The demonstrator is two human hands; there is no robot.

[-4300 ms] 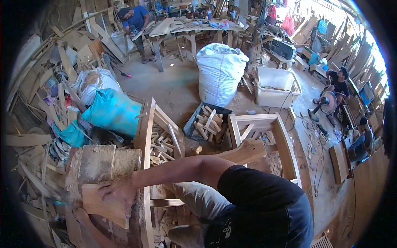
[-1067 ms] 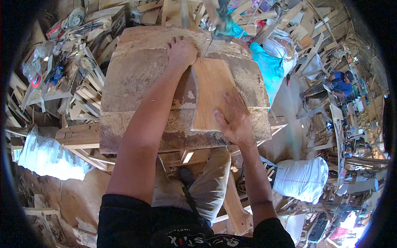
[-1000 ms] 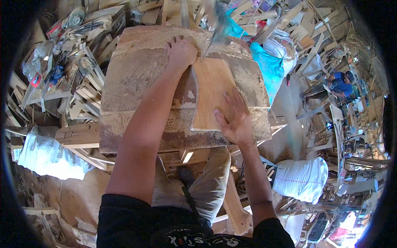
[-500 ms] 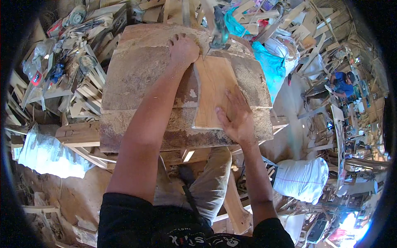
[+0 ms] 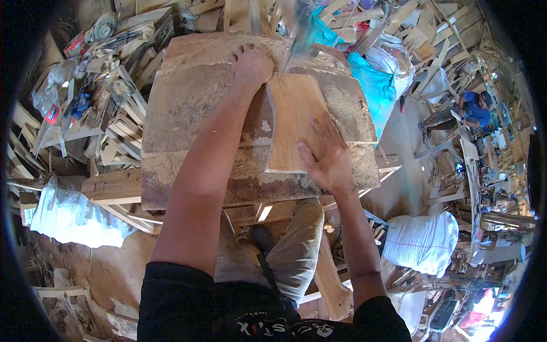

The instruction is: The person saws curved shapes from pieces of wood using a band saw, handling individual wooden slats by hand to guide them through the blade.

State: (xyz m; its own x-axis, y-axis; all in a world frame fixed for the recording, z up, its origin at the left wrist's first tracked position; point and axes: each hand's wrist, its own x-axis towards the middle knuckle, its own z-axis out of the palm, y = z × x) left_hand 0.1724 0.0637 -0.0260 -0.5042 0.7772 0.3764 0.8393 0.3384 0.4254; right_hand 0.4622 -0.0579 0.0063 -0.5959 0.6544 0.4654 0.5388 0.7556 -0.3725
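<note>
A flat, light-brown wooden board (image 5: 290, 122) with curved sides lies on a worn, sawdust-covered worktable (image 5: 196, 94). At its far end a thin saw blade (image 5: 280, 73) meets the wood near the left corner. Above that, a teal and dark machine part (image 5: 305, 34) is smeared by motion. My left hand (image 5: 253, 64) rests on the tabletop against the board's far left corner, fingers apart and slightly bent, thumb hidden. My right hand (image 5: 329, 157) lies spread on the board's near right part, palm down, thumb pointing left.
Wood offcuts (image 5: 122, 122) are heaped at the left, with more scrap behind the table. A turquoise sack (image 5: 373, 85) touches the table's right side. A stuffed white sack (image 5: 421, 242) stands at lower right. Farther right sits another person (image 5: 474, 109).
The teal machine part has shifted upward and is more blurred. The view has tilted slightly. Both hands keep their places on the table and board.
</note>
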